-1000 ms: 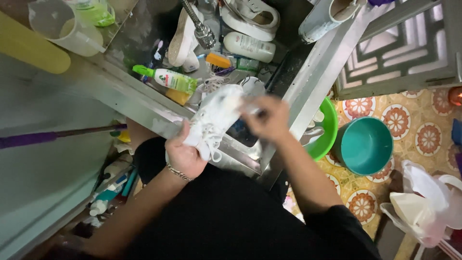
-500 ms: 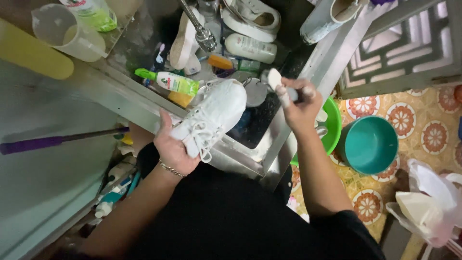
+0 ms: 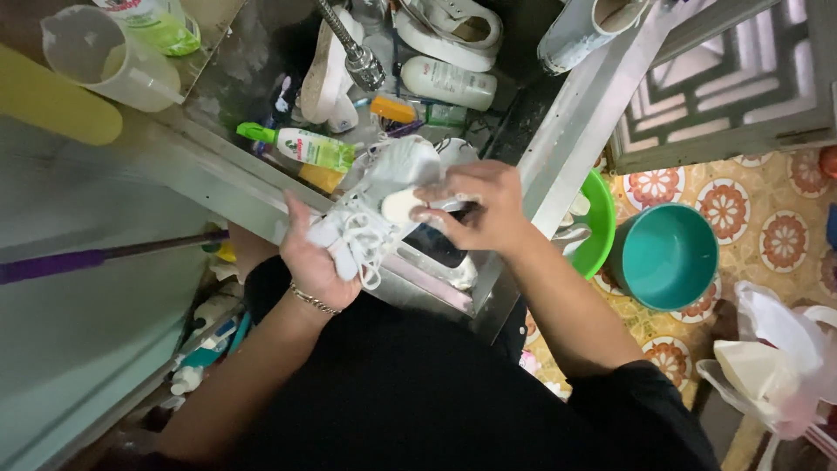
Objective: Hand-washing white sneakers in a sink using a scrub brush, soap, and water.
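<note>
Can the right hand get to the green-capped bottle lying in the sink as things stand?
Probably not directly: the right hand is pressing a brush onto the white shoe, which the left hand holds between it and the bottle.

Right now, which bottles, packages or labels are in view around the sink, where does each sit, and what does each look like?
Squeeze bottle: lying in the sink beside the white shoe, green cap, white and green label.
White bottle: lying near the tap, rounded.
Green-labelled container: top left on the ledge, partly cut off.
Orange tube: lying below the tap.
No screens or signs.
</note>
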